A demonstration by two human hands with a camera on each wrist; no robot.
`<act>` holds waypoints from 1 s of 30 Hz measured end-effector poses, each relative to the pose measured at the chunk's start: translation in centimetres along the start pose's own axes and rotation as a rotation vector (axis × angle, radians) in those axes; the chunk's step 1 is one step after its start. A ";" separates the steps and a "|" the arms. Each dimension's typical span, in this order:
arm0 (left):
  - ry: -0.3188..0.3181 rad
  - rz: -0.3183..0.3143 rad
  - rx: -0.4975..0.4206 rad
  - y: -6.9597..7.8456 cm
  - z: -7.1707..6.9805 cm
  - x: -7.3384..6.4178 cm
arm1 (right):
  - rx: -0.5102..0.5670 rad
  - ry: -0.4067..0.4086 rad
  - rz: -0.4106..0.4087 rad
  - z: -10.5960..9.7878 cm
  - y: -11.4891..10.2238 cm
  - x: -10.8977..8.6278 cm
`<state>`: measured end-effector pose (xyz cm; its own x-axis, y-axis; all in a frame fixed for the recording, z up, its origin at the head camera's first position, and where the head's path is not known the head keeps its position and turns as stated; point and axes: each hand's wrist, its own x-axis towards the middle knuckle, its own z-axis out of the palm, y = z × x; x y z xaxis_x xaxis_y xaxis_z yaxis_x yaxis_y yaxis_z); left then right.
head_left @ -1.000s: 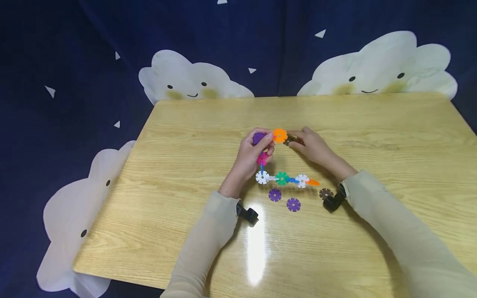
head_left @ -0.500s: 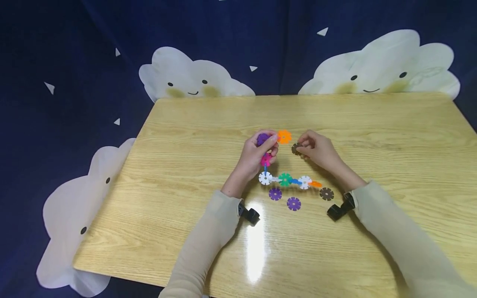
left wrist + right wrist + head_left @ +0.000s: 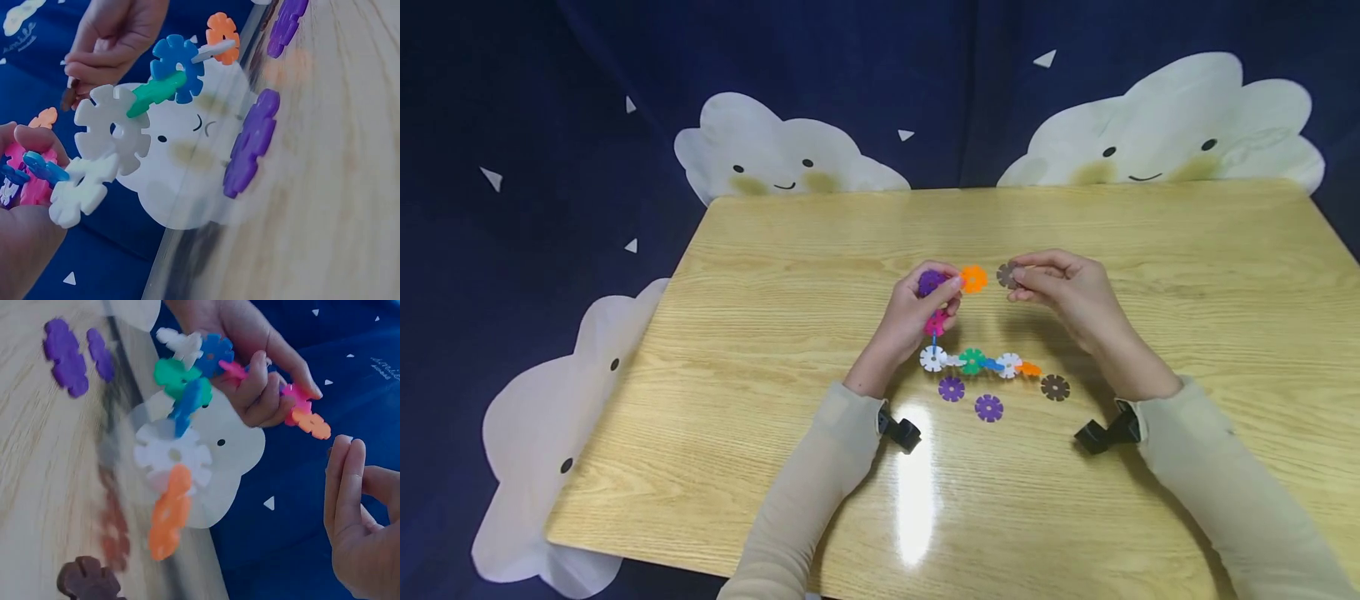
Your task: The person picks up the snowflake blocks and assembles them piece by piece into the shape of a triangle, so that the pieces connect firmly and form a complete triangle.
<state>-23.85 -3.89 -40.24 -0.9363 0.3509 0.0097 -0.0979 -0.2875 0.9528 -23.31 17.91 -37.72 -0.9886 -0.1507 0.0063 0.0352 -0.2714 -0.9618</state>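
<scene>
My left hand point(image 3: 904, 321) grips an L-shaped chain of slotted plastic snowflake discs, its thumb pinching near the orange disc point(image 3: 974, 280) at the upper end. A purple disc point(image 3: 931, 282) lies partly under the fingers, with a pink disc point(image 3: 936, 323) below. From the white corner disc point(image 3: 81, 187) the chain runs right through the green disc point(image 3: 972, 361) to another orange disc point(image 3: 170, 512). Between thumb and fingers, my right hand point(image 3: 1078, 296) pinches a brown disc point(image 3: 1008, 276), level with the upper orange disc and a small gap to its right.
Two loose purple discs point(image 3: 951, 388) point(image 3: 988, 408) and another brown disc point(image 3: 1056, 387) lie on the wooden table point(image 3: 760, 375), nearer me than the chain. White cloud panels point(image 3: 1165, 142) stand along the back and left edges, before a dark blue curtain point(image 3: 962, 83).
My right hand has drawn the brown disc away from the upper orange disc, dipped it toward me, then brought it back level, farther right. My left hand has shifted slightly right with the chain.
</scene>
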 end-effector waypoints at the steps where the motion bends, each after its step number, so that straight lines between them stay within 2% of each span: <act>1: -0.004 0.002 0.008 0.0 0.0 0.0 | 0.001 -0.001 0.004 0.1 -0.1 -0.1; 9: -0.040 0.030 0.081 -0.1 0.3 -0.3 | 0.046 -0.032 0.022 0.6 -0.3 -0.6; 15: -0.032 0.061 0.100 -0.1 0.4 -0.3 | 0.067 -0.043 0.036 0.9 -0.6 -0.9; 20: -0.025 0.088 0.101 -0.3 0.7 -0.2 | -0.040 -0.011 0.035 1.4 -0.8 -1.4; 25: 0.034 0.091 0.102 -0.5 1.2 -0.3 | -0.072 0.015 0.017 2.0 -0.8 -1.8; 30: 0.122 0.106 0.044 -0.5 2.1 -0.5 | -0.068 0.027 0.020 2.5 -0.7 -2.1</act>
<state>-22.61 -2.09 -40.09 -0.9750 0.2086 0.0767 0.0163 -0.2770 0.9607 -20.92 16.01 -36.34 -0.9914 -0.1294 -0.0201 0.0463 -0.2028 -0.9781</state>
